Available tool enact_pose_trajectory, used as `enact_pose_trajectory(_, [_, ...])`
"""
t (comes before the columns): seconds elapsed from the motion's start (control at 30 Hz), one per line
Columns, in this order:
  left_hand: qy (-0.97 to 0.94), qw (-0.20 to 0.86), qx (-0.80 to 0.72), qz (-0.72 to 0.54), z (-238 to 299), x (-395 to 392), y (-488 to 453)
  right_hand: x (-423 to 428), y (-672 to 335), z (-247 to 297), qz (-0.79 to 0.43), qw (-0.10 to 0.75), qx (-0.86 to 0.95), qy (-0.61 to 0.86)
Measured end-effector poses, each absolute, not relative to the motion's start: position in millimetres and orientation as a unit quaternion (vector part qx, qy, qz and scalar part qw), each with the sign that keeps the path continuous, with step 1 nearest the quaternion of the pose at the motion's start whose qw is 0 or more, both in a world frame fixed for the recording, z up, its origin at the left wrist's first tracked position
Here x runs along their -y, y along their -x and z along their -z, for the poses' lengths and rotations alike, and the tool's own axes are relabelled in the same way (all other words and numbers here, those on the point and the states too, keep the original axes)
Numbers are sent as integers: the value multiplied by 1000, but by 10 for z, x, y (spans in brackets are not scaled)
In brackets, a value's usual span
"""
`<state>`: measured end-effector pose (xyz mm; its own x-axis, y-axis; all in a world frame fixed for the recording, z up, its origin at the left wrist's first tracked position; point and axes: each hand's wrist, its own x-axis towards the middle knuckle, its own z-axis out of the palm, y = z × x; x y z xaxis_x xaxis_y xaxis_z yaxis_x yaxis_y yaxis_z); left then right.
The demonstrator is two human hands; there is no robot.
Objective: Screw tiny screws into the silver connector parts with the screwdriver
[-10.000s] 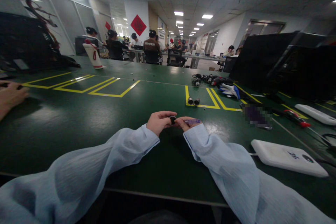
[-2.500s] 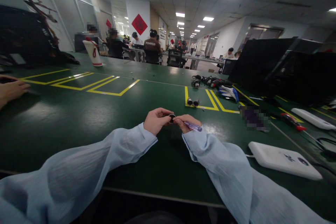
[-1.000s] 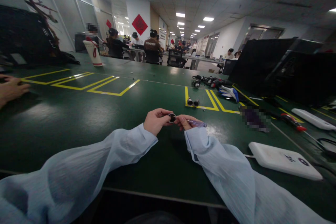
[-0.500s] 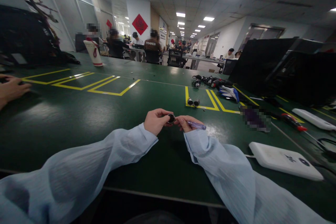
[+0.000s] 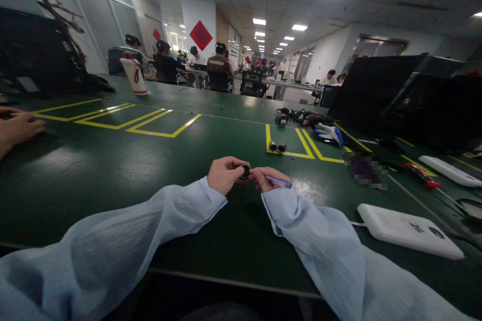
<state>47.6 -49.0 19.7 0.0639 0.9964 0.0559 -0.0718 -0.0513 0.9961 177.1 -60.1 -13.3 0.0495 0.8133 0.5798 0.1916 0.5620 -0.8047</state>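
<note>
My left hand [image 5: 225, 174] is closed on a small round black part with a metallic rim [image 5: 246, 171], pinched between thumb and fingers. Close beside it, my right hand [image 5: 269, 179] grips a small screwdriver with a translucent purple handle [image 5: 279, 181]. The handle points out to the right, while fingers cover most of the shaft. Its front end is at the round part's edge; whether they touch I cannot tell. Two similar round metal-rimmed parts [image 5: 277, 147] stand on the green table just beyond my hands.
Dark cylindrical parts [image 5: 291, 116] and a blue-and-white glove [image 5: 329, 134] lie farther back. A white power bank [image 5: 410, 230], a red-and-black screwdriver [image 5: 419, 175] and a blurred-out object [image 5: 365, 169] are at right. Another person's hand [image 5: 18, 128] rests at far left. A cup [image 5: 134, 76] stands behind.
My right hand and the purple screwdriver have shifted slightly to the left, and the handle is tilted a little more. My left hand stays nearly still with the round part.
</note>
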Motion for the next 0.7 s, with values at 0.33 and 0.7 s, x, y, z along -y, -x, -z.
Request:
enact_pose_trajectory(0.33, [-446, 469, -436, -625, -38, 5, -261, 516, -1852, 114, -295, 636, 574, 423])
enact_pose_trajectory(0.7, [-587, 137, -611, -513, 107, -992, 225, 156, -2053, 168, -451, 626, 434, 465])
